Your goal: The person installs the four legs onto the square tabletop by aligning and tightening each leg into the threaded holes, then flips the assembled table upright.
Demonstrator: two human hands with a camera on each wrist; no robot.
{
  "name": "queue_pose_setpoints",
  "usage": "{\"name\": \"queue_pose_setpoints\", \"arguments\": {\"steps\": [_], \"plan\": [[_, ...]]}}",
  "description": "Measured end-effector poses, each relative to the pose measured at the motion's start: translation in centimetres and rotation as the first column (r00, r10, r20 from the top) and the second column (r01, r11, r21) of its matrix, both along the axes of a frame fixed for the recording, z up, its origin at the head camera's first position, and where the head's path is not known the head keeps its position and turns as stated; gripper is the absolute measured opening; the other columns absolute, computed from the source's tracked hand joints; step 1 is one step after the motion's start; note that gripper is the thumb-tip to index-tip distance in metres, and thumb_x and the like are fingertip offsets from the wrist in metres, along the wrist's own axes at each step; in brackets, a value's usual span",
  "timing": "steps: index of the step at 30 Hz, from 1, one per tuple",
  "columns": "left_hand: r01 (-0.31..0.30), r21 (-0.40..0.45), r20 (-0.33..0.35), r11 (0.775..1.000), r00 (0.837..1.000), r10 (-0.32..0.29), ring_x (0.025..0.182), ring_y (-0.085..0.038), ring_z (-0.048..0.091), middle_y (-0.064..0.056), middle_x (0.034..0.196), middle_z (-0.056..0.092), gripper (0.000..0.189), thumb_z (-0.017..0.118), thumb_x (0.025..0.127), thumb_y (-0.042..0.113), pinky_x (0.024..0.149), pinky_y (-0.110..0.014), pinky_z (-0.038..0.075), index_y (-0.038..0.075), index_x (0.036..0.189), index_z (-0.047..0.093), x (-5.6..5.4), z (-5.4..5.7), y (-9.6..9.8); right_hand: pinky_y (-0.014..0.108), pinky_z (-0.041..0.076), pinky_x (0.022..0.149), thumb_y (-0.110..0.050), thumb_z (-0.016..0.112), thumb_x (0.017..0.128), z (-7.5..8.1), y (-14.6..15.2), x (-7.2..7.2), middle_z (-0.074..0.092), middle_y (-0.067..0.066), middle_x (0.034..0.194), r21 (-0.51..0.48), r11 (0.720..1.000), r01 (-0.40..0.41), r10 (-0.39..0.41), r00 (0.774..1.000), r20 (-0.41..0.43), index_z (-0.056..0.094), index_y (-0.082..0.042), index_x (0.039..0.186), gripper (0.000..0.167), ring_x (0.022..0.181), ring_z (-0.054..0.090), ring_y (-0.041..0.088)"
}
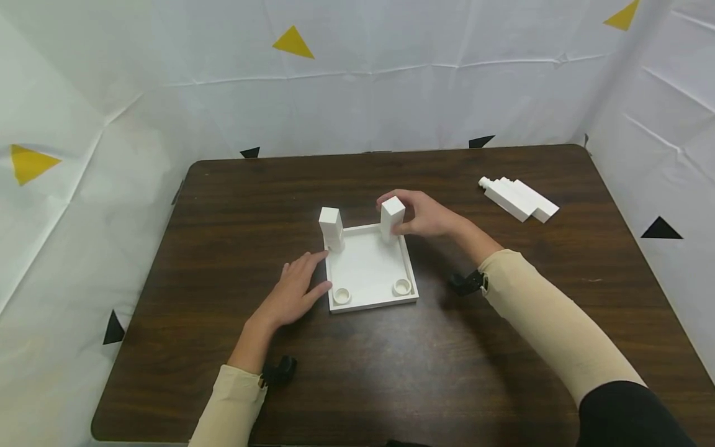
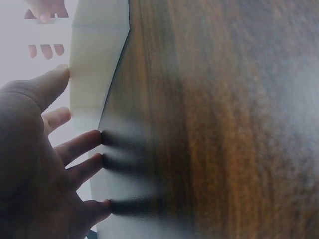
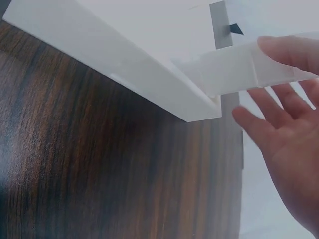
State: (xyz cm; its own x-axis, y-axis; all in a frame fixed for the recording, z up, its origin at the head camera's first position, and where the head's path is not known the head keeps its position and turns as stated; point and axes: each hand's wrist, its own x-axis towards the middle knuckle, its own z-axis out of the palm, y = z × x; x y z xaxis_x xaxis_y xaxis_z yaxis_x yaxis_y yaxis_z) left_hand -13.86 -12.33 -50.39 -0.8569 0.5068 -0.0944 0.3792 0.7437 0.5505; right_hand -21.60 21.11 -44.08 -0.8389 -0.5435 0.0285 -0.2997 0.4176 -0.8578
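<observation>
A white square tray-like panel (image 1: 368, 264) with a raised rim lies on the table. From its far left corner rises a white square leg (image 1: 332, 225). Another white square leg (image 1: 393, 217) stands at the far right corner, gripped between the thumb and fingers of my right hand (image 1: 427, 214). My left hand (image 1: 295, 290) has its fingers spread, and thumb and fingertip touch the panel's left side. In the left wrist view the thumb (image 2: 55, 82) presses against the white side wall. Round white sockets (image 1: 342, 296) sit in both near corners.
White legs (image 1: 516, 197) lie side by side at the back right of the dark wooden table (image 1: 234, 211), one with a round stub at its end. White sheets (image 1: 368, 105) with yellow and black triangles surround the back and sides.
</observation>
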Motion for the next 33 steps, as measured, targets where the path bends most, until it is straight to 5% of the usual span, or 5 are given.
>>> {"name": "queue_pose_setpoints", "arguments": {"steps": [12,33], "plan": [[0.005,0.003,-0.006,1.000,1.000,-0.005,0.148,-0.028,0.017,-0.007,0.158,0.029,0.066,0.050,0.099,0.050,0.114,-0.061,0.007,0.024,0.155,0.027,-0.04,-0.11,0.00,0.048,0.046,0.099,0.007,0.074,0.082,-0.37,0.19,0.05,0.065,0.018,0.121,-0.066,0.997,-0.040,0.041,0.999,0.015,0.061,0.003,0.122,0.043,0.114,0.059,0.030],[0.003,-0.012,0.005,1.000,1.000,-0.003,0.148,-0.027,0.015,-0.006,0.159,0.028,0.066,0.049,0.099,0.051,0.114,-0.061,0.006,0.025,0.155,0.025,-0.08,-0.03,-0.01,0.042,0.053,0.089,-0.005,0.083,0.078,-0.67,0.18,0.36,0.070,0.011,0.115,0.020,0.992,0.123,-0.122,0.992,-0.039,0.068,0.001,0.119,0.044,0.100,0.066,0.024]]}}
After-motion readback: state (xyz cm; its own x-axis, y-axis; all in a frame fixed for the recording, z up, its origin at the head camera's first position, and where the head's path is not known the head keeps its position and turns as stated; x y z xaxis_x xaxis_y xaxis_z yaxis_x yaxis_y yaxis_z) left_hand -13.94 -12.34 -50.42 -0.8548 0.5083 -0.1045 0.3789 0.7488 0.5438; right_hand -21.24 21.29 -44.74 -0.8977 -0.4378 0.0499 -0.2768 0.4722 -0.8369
